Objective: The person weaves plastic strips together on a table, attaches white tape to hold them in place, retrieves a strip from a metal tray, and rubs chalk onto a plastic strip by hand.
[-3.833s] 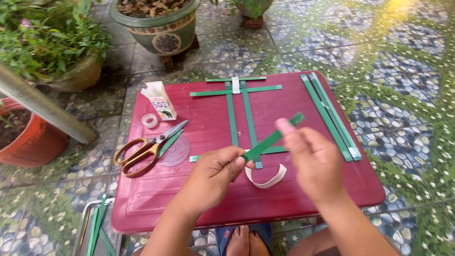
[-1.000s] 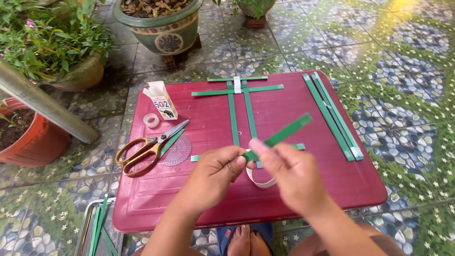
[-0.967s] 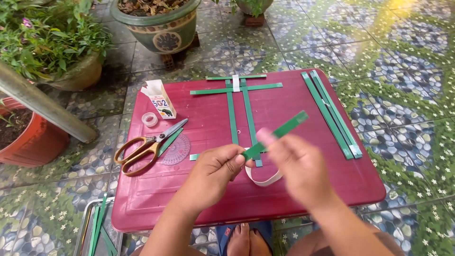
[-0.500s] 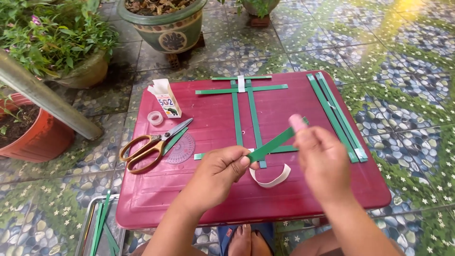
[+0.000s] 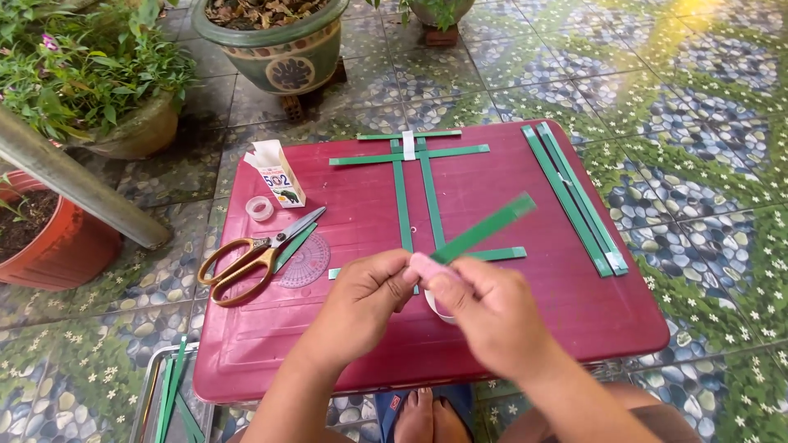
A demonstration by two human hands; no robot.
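I hold a green strip (image 5: pixel 484 230) above the red counter (image 5: pixel 574 320), just in front of the taped lattice of green strips (image 5: pixel 414 193). My left hand (image 5: pixel 365 299) pinches the strip's near end, and my right hand (image 5: pixel 484 316) pinches it there too, fingertips meeting. The strip slants up and away to the right of the lattice. Scissors (image 5: pixel 254 256) lie to the lattice's left, a bundle of strips (image 5: pixel 574 197) to its right.

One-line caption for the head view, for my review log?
Both hands, left hand and right hand, pinch a green strip above a maroon table, scissors lying left.
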